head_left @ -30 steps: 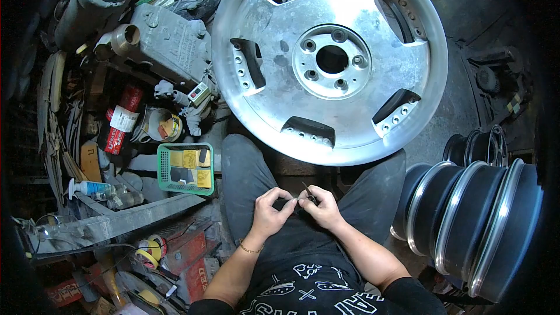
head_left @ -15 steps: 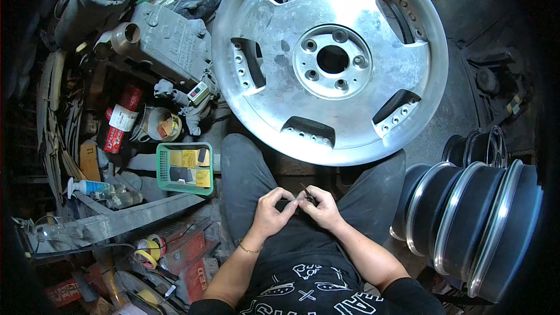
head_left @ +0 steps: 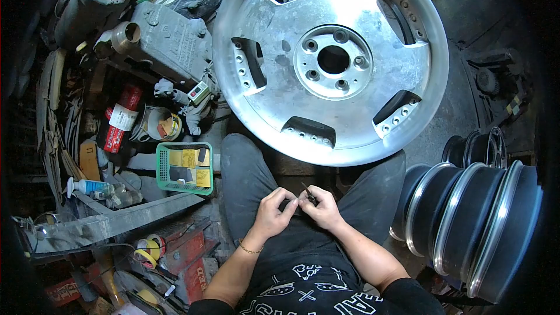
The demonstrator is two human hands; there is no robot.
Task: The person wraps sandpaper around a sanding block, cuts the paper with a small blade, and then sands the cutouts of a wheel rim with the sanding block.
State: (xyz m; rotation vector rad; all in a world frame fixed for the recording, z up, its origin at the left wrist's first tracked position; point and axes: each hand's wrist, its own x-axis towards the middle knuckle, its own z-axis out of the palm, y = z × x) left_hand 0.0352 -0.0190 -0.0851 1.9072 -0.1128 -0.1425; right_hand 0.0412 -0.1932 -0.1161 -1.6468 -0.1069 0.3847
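In front of my lap, my left hand [head_left: 273, 213] and my right hand [head_left: 321, 209] meet at the fingertips. Between the curled fingers of my right hand sticks up a thin dark brown piece [head_left: 307, 190]; its kind is too small to make out. My left hand is closed, thumb and forefinger pressed together close to the right thumb; whatever is between them is hidden. Beyond my knees lies a large silver wheel rim [head_left: 280, 99], face up, with a round centre hole and bolt holes. Neither hand touches it.
A green plastic basket [head_left: 210, 169] with yellow and dark sandpaper pieces [head_left: 189, 157] is left of my knee. Several black wheel rims [head_left: 455, 216] stand at the right. A grey motor [head_left: 93, 11], spray bottle [head_left: 87, 186] and rolls of tape [head_left: 149, 251] are on the left.
Very little differs. The fingers have shifted slightly where the two hands meet, and the wheel rim sits the same.
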